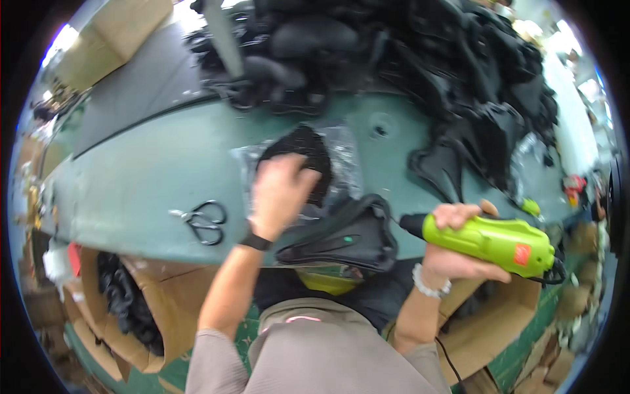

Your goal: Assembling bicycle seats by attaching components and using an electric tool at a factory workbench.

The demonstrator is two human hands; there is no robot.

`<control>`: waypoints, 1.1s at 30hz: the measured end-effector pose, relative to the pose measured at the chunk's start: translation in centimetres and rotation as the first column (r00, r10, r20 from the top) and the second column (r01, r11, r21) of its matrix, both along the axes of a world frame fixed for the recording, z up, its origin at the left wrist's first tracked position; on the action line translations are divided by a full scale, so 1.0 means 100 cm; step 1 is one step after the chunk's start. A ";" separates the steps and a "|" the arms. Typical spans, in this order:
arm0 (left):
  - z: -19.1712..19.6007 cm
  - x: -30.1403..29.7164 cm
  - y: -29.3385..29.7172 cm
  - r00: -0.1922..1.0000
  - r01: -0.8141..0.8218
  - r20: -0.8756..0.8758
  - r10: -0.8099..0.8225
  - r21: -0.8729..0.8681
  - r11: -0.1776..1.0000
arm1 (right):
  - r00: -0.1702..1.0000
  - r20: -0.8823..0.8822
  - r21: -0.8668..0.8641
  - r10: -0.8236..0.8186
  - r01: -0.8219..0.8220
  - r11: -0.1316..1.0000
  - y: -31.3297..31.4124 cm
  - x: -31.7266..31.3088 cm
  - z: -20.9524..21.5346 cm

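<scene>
Here left hand (281,192) flat on black piece (303,154); right hand (459,246) grips green tool (489,241).

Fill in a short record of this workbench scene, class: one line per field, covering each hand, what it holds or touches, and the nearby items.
Left hand: reaching onto a black piece in clear plastic wrap
Right hand: gripping a lime-green power tool
In front of the person: black bicycle saddle at the table edge
Table: green surface
Scissors: lying left of the left hand
Far side: pile of black parts
Below table: cardboard boxes
</scene>
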State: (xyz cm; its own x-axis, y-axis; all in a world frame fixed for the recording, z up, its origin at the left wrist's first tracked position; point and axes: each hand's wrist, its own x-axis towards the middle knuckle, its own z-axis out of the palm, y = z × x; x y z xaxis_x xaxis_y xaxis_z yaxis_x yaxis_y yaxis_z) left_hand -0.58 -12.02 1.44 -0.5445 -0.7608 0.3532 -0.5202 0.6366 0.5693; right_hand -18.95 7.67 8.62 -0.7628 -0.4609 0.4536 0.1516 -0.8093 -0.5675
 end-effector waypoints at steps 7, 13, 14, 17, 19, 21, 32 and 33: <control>-0.044 0.011 -0.047 0.975 0.069 0.221 0.000 -0.302 0.951 | 0.987 -0.144 0.190 -0.067 0.094 0.977 -0.009 -0.029 -0.041; -0.046 0.013 -0.041 0.998 0.000 0.066 0.019 -0.271 0.962 | 0.994 -0.107 0.363 -0.022 0.060 0.930 -0.018 -0.026 -0.049; -0.044 0.013 -0.039 0.997 -0.001 0.069 0.021 -0.272 0.962 | 0.996 -0.092 0.364 -0.016 0.048 0.930 -0.020 -0.027 -0.051; -0.033 0.008 -0.029 0.999 -0.045 0.011 0.050 -0.298 0.954 | 0.996 -0.084 0.382 0.001 0.031 0.924 -0.023 -0.027 -0.055; -0.029 0.002 -0.007 0.998 0.036 -0.051 -0.041 -0.084 0.996 | 0.997 -0.082 0.404 -0.002 0.035 0.914 -0.026 -0.024 -0.058; -0.015 -0.010 0.031 0.939 0.345 0.026 -0.344 -0.126 0.930 | 0.997 -0.077 0.426 0.002 0.031 0.904 -0.029 -0.022 -0.060; -0.027 -0.043 0.103 0.691 0.723 0.065 -0.720 -0.037 0.690 | 0.995 -0.072 0.491 0.066 -0.022 0.871 -0.041 -0.025 -0.064; -0.028 -0.042 0.103 0.702 0.712 0.083 -0.708 -0.037 0.701 | 0.995 -0.072 0.488 0.071 -0.027 0.872 -0.042 -0.023 -0.063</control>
